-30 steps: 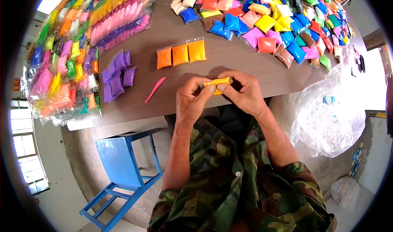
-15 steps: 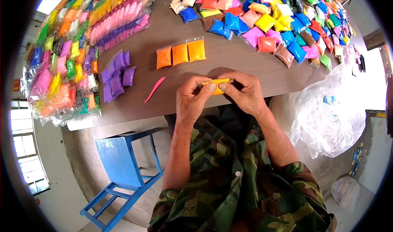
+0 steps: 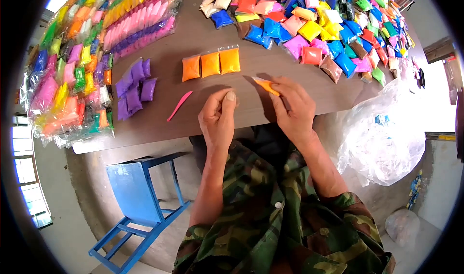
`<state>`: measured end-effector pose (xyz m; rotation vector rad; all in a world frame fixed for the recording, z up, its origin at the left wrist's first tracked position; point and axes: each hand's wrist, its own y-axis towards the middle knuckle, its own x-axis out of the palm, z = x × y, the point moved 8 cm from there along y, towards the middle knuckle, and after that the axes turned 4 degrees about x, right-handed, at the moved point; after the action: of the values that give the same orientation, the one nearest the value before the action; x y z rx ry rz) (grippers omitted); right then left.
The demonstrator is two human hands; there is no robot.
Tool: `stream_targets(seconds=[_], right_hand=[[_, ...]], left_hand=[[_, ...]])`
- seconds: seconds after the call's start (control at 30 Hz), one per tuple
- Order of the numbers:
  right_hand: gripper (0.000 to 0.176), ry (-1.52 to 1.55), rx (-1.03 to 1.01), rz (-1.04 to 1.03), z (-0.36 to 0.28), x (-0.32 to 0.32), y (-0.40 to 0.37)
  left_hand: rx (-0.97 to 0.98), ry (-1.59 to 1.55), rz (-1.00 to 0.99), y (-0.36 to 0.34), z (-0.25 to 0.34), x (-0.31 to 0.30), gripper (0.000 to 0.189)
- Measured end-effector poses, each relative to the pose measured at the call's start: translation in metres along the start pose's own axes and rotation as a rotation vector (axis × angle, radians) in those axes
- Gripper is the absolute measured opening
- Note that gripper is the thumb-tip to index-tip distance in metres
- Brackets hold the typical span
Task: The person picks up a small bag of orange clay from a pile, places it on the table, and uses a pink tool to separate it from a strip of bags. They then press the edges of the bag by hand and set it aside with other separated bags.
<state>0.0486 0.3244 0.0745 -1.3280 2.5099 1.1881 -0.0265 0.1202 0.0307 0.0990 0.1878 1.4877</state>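
My right hand [image 3: 294, 105] pinches a small orange clay packet [image 3: 267, 86] above the table; one clear, unfilled end of its wrapper points up and left. Apart from it, my left hand [image 3: 217, 114] is closed, thumb tip pressed against the fingers. Whether anything is between them is hidden. Beyond my left hand, three orange clay packets [image 3: 210, 64] lie side by side in a row. A pink plastic clay knife [image 3: 179, 106] rests on the table to the left of that hand. Several purple clay packets [image 3: 134, 99] are grouped farther left.
The brown table [image 3: 164, 88] carries a heap of loose coloured packets [image 3: 309, 30] at the back right and large bags of packets [image 3: 72, 75] at the left. A clear plastic bag [image 3: 382, 133] hangs by the right edge. A blue stool [image 3: 135, 189] stands below left.
My hands have moved apart. Both were on the orange packet; my left hand has let go and moved left, while the right has kept it and turned it upward. The view has shifted slightly.
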Motion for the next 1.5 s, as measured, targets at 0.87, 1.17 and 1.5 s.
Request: stream_targets(seconds=[0.87,1.17,1.5], right_hand=[[0.065,-0.411,-0.115,-0.463,-0.009,0.026,-0.027],[0.071,-0.446,-0.182,-0.562,-0.021,0.029,-0.025],[0.072,-0.420,-0.200,-0.484,-0.015,0.029,-0.027]], left_hand=[[0.332,0.389,0.053,0.000,0.018,-0.010,0.010],[0.305,0.376,0.024,-0.002,0.019,-0.011,0.011],[0.113,0.244,0.039,-0.004,0.013,-0.020,0.011]])
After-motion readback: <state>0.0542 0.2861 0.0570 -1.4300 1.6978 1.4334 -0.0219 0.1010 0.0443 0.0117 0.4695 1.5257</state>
